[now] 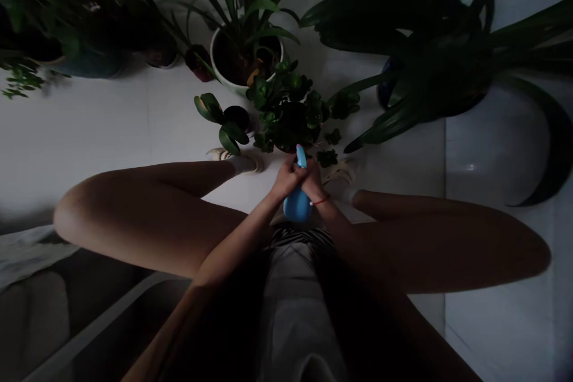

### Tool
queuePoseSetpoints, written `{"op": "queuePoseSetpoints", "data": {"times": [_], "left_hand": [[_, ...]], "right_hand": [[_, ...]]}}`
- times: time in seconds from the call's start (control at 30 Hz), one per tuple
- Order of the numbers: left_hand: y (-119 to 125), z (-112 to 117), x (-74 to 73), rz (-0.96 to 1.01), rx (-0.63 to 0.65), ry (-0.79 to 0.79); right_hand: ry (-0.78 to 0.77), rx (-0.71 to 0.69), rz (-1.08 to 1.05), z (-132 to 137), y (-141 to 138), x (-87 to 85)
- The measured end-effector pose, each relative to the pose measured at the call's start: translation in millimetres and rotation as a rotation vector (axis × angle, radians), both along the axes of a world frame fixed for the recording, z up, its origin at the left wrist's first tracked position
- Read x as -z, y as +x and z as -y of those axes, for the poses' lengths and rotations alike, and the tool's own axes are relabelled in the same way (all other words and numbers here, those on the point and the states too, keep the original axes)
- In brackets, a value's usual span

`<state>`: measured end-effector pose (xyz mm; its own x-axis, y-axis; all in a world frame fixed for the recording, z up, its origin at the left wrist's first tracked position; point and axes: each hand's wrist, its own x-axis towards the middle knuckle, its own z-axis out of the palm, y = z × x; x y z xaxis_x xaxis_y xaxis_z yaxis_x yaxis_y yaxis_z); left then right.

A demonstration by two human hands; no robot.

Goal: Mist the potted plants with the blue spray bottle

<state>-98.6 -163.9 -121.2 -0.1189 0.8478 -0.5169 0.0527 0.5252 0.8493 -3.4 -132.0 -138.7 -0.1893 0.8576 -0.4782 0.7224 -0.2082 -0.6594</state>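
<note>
Spray bottle (297,203): neck and trigger hidden under the fingers (299,172) of both hands, only the tip above them and the blue body below show. Can't tell which fingers sit on the trigger. Small pot (290,131) just beyond the fingers: rim buried in its own leaves, too dark to read. Large plant (430,54) far right of the fingers: leaves cut by the frame edge.

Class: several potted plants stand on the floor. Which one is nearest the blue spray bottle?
The small dark-potted succulent directly ahead of the blue spray bottle; the others stand farther off.
</note>
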Motion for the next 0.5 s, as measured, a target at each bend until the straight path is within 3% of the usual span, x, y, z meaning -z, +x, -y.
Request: {"op": "queuePoseSetpoints", "data": {"times": [0.23, 0.37, 0.5], "left_hand": [[-2.4, -3.9, -4.4, -0.092, -0.048, -0.027], [-6.6, -5.3, -7.2, -0.143, -0.035, -0.021], [-12.7, -7.4, -11.5, -0.247, -0.036, -0.012]], "right_hand": [[-0.014, -0.166, 0.244, -5.3, -11.5, -10.0], [-0.054, -0.196, 0.293, -7.0, -17.7, -17.7], [0.023, -0.232, 0.275, -7.0, -23.2, -21.6]]}}
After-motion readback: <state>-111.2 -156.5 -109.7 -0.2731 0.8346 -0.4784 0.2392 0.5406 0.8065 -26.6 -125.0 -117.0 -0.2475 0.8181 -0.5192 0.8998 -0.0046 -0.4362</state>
